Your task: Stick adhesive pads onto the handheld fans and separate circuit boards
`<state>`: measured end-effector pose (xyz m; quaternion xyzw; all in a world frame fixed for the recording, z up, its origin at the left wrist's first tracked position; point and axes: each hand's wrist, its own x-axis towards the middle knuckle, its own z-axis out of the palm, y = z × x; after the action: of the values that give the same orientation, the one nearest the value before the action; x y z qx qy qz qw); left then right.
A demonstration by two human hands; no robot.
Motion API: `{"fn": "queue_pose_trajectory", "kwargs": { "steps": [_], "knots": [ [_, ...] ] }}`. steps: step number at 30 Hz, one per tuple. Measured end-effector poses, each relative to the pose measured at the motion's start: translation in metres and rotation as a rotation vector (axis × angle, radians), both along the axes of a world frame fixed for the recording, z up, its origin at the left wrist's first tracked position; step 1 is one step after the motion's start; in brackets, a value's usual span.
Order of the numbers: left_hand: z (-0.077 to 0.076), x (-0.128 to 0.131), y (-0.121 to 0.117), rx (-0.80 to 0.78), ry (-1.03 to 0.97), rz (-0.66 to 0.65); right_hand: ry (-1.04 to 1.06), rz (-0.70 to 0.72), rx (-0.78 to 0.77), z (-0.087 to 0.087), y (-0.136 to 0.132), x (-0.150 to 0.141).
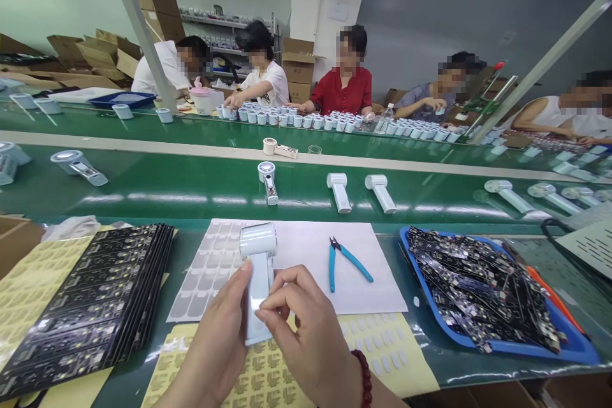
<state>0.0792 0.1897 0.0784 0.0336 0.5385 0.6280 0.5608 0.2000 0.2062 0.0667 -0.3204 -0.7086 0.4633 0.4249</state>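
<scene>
My left hand (222,331) is wrapped round the handle of a pale blue handheld fan (258,243), which stands nearly upright with its round head at the top. With thumb and index finger pinched together, my right hand (306,325) touches the front of the handle. Whatever lies in that pinch, if anything, is too small to make out. Behind the fan is a white sheet of grey stickers (201,268). Blue-handled side cutters (342,261) rest on the sheet, their handles spread. Under my hands lies a yellow sticker sheet (411,363).
Stacked black circuit boards (90,306) stand at the left. To the right, a blue tray (574,350) holds many loose boards. Beyond runs a green conveyor belt (215,185) carrying several fans (338,192). Co-workers (342,86) sit across it behind rows of small cups (296,120).
</scene>
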Motion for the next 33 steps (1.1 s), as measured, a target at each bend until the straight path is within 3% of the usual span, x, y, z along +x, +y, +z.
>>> {"fn": "queue_pose_trajectory", "kwargs": {
  "steps": [4,10,13,18,20,22,27,30,33],
  "knots": [
    [0.011,0.002,0.006,-0.07,-0.051,-0.073,0.133,0.024,-0.116,-0.001,0.005,0.008],
    [0.013,0.003,0.007,-0.024,-0.133,-0.085,-0.26,0.043,0.204,-0.004,0.013,0.013],
    [0.009,0.004,0.007,-0.001,-0.144,-0.106,-0.258,0.05,0.085,-0.005,0.012,0.009],
    [0.013,0.004,0.022,0.028,-0.114,-0.202,0.048,-0.032,-0.239,-0.003,0.023,0.01],
    [0.016,0.001,0.04,0.004,-0.024,-0.134,0.082,-0.127,-0.234,-0.007,0.032,0.013],
    [0.015,-0.007,0.067,0.001,0.091,-0.019,-0.057,-0.185,-0.109,-0.014,0.038,0.016],
    [-0.004,-0.041,0.149,0.006,0.29,0.107,-0.578,-0.057,0.148,-0.035,0.037,0.008],
    [-0.014,-0.061,0.19,-0.057,0.414,0.105,-0.749,-0.003,0.246,-0.044,0.036,-0.005],
    [-0.019,-0.078,0.214,-0.101,0.575,0.114,-0.862,0.03,0.321,-0.056,0.041,-0.018]
  ]
}}
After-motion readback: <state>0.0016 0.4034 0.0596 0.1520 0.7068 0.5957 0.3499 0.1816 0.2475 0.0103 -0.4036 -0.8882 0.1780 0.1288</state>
